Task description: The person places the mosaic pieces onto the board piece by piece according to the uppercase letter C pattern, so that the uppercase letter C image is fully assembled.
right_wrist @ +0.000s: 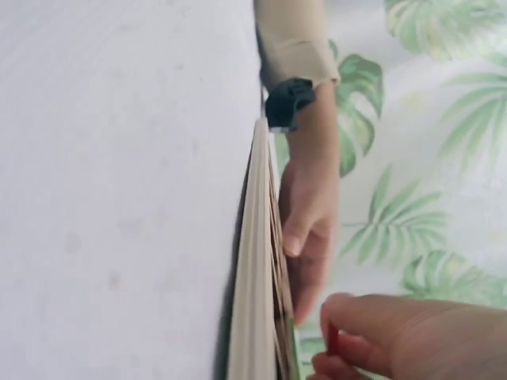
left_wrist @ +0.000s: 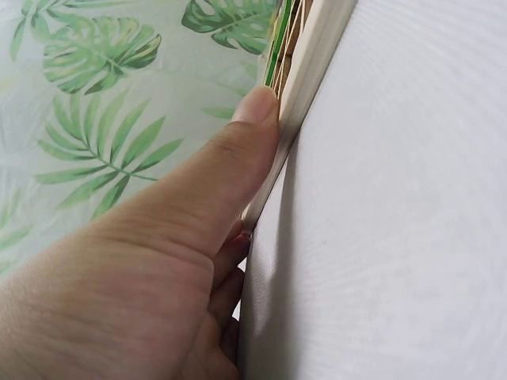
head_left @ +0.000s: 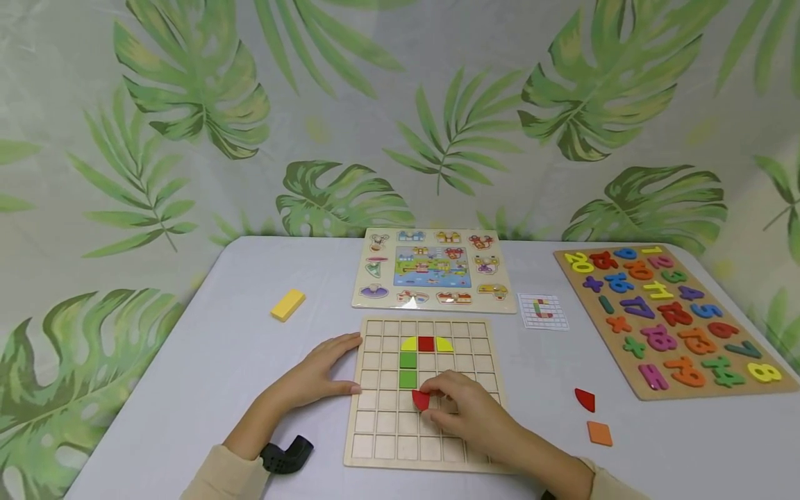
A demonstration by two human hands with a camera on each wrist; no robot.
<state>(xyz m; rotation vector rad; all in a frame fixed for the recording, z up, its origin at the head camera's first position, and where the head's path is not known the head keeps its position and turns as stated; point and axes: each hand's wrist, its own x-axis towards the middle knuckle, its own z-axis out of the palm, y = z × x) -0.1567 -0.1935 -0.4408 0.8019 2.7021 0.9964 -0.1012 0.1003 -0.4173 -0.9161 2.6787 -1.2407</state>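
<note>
fingers of right hand (head_left: 467, 411) pinching red piece (head_left: 421, 401) over gridded board (head_left: 384, 444), left hand (head_left: 315, 377) with fingers extended, touching its edge

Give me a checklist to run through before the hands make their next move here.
1. Red piece pinched by the right hand: ok.
2. Left hand touching the grid board at its left edge: ok.
3. Both green squares lying on the board, one nearer than the other: ok.
4. Pattern card uncovered: ok.
5. Card's fine details readable: cannot tell, too small.
6. Orange square on the board: not ok, off to its right.
</note>
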